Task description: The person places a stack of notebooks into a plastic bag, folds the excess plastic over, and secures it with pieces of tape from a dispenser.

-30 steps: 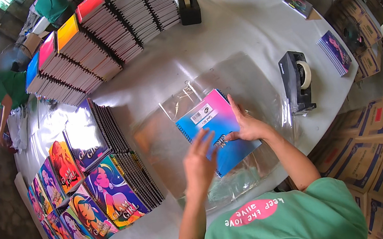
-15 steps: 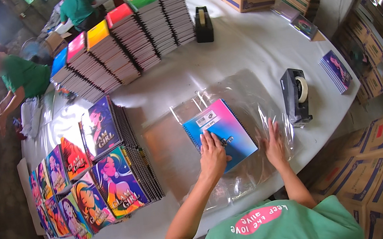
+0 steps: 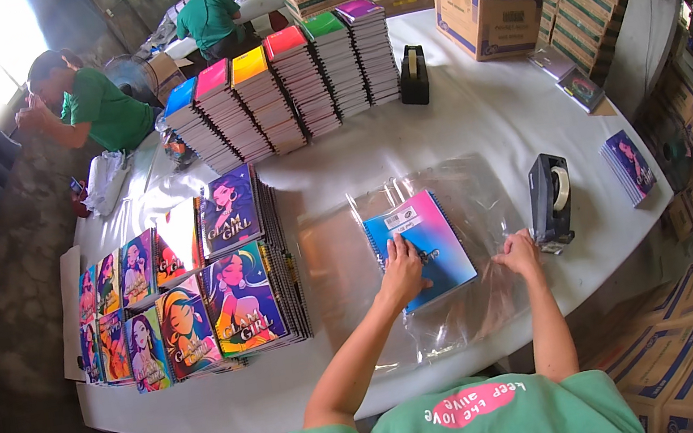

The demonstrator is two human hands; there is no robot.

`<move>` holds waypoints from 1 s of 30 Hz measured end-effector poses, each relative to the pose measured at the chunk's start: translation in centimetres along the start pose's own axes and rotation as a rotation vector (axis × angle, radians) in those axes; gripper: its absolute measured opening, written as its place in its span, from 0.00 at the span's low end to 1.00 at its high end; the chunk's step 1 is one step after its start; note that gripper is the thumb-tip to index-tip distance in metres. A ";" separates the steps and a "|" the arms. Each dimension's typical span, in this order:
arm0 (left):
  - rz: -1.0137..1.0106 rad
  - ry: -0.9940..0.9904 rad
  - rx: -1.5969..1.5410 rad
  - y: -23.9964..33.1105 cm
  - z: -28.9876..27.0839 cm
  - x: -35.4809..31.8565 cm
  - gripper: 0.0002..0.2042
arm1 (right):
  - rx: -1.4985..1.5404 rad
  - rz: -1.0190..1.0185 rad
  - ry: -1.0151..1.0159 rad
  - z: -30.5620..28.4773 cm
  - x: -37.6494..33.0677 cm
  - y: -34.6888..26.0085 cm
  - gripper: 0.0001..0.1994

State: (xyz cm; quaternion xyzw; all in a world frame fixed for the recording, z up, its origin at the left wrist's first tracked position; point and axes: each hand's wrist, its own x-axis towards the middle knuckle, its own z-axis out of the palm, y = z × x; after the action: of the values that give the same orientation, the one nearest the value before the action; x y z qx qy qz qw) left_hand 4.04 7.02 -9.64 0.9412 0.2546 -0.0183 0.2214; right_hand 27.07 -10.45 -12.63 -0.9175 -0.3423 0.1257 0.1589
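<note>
A spiral notebook (image 3: pixel 440 249) with a blue-to-pink cover and a white label lies on clear plastic film (image 3: pixel 481 195) spread over the table. My left hand (image 3: pixel 402 275) rests flat on that cover with its fingers stretched out. To the right of the notebook, my right hand (image 3: pixel 519 255) is closed, thumb and fingers pinching the edge of the film. Just beyond it stands a black tape dispenser (image 3: pixel 550 207) with a roll of clear tape; a bit of film reaches its base.
Illustrated notebooks (image 3: pixel 241 292) are stacked in rows at the left. Tall stacks of coloured notebooks (image 3: pixel 303 87), a second tape dispenser (image 3: pixel 413 76) and an open carton (image 3: pixel 488 8) stand at the back. A small notebook pile (image 3: pixel 629 167) sits by the right edge. Co-workers sit at the far left.
My right hand has gone from flat and spread on the film to pinching its edge. My left hand stays on the notebook. The view has shifted, and a co-worker at left has raised their hands.
</note>
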 end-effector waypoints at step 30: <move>0.256 -0.024 -0.092 1.8 -1.4 0.8 0.46 | 0.785 -0.395 -0.233 1.7 -6.1 -13.3 0.30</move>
State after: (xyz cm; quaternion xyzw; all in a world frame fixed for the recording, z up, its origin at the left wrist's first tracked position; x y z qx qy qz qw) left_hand 5.52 6.63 -7.76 0.9545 0.1304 0.0105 0.2680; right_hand 14.20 -4.71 -8.40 -0.6847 -0.4529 0.3155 0.4759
